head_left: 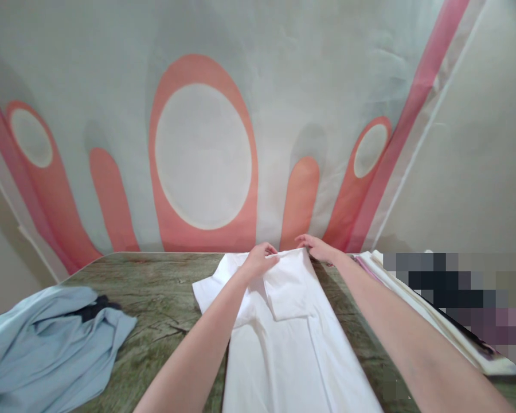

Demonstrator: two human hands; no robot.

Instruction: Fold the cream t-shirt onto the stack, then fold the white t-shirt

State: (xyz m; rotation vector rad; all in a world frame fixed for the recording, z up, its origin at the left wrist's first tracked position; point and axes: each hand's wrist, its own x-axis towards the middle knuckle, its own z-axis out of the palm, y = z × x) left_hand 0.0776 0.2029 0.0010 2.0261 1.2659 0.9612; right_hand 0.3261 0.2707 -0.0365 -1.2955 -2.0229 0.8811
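A white short-sleeved shirt [279,350] lies lengthwise in front of me. Its right side is folded inward, and one sleeve [286,292] rests flat over the body. The other sleeve [204,289] sticks out to the left. At the far end of the shirt, my left hand [260,261] rests on the fabric, fingers loosely bent and thumb apart from them. My right hand [320,249] is by the far right corner of the shirt, fingers stretched out and apart. Whether its lower fingers touch the fabric is hard to tell.
A crumpled light blue garment [47,350] with a dark piece lies at the left on the wood-patterned table [163,304]. Folded cloths [430,310] are stacked at the right, partly behind a blurred patch. A grey backdrop [275,69] with pink shapes rises behind the table.
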